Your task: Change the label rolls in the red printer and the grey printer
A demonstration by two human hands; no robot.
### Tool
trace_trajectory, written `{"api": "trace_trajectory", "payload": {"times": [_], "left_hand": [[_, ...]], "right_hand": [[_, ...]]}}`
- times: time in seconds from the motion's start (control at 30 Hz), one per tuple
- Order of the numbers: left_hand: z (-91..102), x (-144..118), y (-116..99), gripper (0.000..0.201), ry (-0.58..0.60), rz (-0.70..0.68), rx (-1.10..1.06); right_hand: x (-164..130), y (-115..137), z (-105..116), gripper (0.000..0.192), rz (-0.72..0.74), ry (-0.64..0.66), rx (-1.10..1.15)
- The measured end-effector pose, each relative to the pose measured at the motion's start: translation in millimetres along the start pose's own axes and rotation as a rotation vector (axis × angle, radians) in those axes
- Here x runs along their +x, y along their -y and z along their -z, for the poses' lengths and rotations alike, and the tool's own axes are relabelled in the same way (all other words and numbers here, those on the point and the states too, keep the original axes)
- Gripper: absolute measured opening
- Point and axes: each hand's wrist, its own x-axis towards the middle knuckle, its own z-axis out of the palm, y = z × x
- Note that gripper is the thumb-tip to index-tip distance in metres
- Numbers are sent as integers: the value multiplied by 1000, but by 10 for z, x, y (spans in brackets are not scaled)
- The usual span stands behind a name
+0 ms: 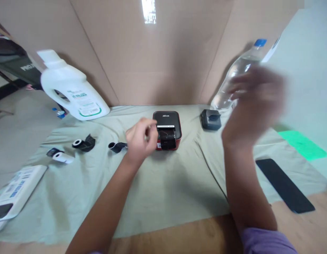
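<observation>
The left hand was found with fingers curled and thumb near the forefinger, in front of the left edge of a red-and-black printer; whether it held anything could not be told. The right hand was raised and badly blurred, overlapping a clear bottle in view; its grip could not be determined. The printer sat upright at mid-cloth, near the brown backing panel, with a glossy black strip over its front. A small black object lay to its right. Left of the printer lay a black roll, partly hidden by the left hand, and farther left, two more rolls. A white jug leaned behind these. A dark phone-like slab lay at far right, partly on the green cloth.
</observation>
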Motion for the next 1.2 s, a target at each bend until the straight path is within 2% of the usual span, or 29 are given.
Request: {"api": "trace_trajectory", "payload": {"times": [0.03,0.07,0.13,0.2,0.27,0.33,0.4,0.53,0.6,0.7,0.83,0.97,1.1,1.2], "left_hand": [[-50,33,88,23,4,63,-48],[-108,49,187,28,21,158,-122],[-232,32,386,45,88,415,-334],[-334,-29,533,58,172,647,-570],[-396,-91,595,64,251,736,-742],[-421,-128,584,65,304,709,-811],[-420,-143,531,62,309,674,-798],[-388,-178,399,46,226,682,-645],[-371,-201,355,36,195,665,-543],[-338,-189,341,29,170,643,-454],[-217,-42,383,30,105,609,-473],[-25,150,423,31,43,557,-518],[173,350,492,29,-6,563,-556],[398,560,631,30,-81,605,-600]], "right_hand": [[17,-65,-136,44,1,-123,-24],[8,-173,-277,41,-56,-158,-48],[-76,-479,-545,46,-260,-46,-36],[-218,-809,-756,56,-477,-8,-12],[-388,-1044,-883,63,-577,10,4],[-571,-1131,-916,63,-572,15,24],[-768,-1095,-860,60,-507,57,42],[-1128,-902,-628,68,-302,353,-81],[-1220,-841,-548,80,-217,463,-208],[-1196,-811,-561,82,-130,465,-338],[-976,-777,-796,78,-51,428,-370],[-787,-710,-1088,74,-34,432,-329],[-639,-716,-1366,84,-6,433,-274],[-479,-756,-1683,92,29,435,-246]]}}
